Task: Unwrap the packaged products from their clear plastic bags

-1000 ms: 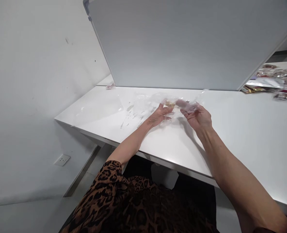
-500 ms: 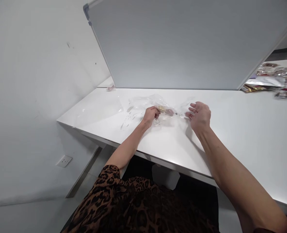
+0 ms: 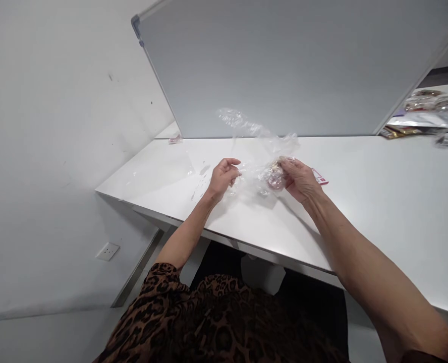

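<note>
Crumpled clear plastic bag [image 3: 252, 169] spreads between my two hands above the white table, its loose end rising up and to the left. My right hand [image 3: 299, 179] is closed on the bag's right side, pinching it where a small pinkish, shiny wrapped item [image 3: 275, 175] shows through; its exact kind I cannot make out. Curved and with a gap between thumb and forefinger, my left hand [image 3: 223, 177] is at the left edge of the film. Its fingertips are very near or touching the plastic. Partly hidden behind my right hand is a white card with red edges [image 3: 320, 176].
A flat clear plastic sheet or bag [image 3: 159, 169] lies on the table [image 3: 379, 212] at left. A small pinkish packet [image 3: 174, 139] sits by the board's lower left corner. The grey board [image 3: 284, 70] stands along the back. Several wrapped packets [image 3: 428, 108] are piled at far right.
The wrapped item has passed from my left hand to my right, which has closed on it. The film has lifted and bunched up. The red-edged card has come into view.
</note>
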A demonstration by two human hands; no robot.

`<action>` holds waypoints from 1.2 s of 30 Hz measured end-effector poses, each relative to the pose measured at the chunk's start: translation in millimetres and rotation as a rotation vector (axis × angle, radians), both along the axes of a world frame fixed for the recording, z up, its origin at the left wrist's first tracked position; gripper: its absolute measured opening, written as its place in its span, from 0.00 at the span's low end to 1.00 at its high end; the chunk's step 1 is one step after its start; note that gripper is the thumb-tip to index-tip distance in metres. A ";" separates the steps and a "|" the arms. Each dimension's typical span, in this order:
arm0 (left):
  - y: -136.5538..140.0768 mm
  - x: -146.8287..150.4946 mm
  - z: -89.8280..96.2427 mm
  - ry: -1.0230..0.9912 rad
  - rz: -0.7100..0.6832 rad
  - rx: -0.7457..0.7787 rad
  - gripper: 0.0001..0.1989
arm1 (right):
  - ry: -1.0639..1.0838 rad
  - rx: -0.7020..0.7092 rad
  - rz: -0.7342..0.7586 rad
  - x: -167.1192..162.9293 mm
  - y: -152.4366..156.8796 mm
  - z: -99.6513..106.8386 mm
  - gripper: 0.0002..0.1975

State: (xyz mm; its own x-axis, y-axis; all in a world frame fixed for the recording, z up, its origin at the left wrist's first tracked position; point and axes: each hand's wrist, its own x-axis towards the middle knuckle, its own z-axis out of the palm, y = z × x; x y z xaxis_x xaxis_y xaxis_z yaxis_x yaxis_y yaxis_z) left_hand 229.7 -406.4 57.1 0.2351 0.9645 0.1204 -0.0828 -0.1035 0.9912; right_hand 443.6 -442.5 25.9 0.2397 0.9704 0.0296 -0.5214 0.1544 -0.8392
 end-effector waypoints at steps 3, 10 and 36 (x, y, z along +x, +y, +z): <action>0.1 -9.0 -7.4 -0.159 0.141 -0.079 0.16 | 0.157 -0.088 -0.020 0.8 3.2 2.0 0.16; -12.1 -12.9 -20.3 -0.308 -0.069 -0.700 0.47 | 0.076 -0.040 0.065 -4.4 -0.3 -1.2 0.15; -31.6 26.5 -14.4 -0.343 0.042 -0.338 0.08 | -0.120 -0.094 0.214 -5.2 -0.6 -10.5 0.26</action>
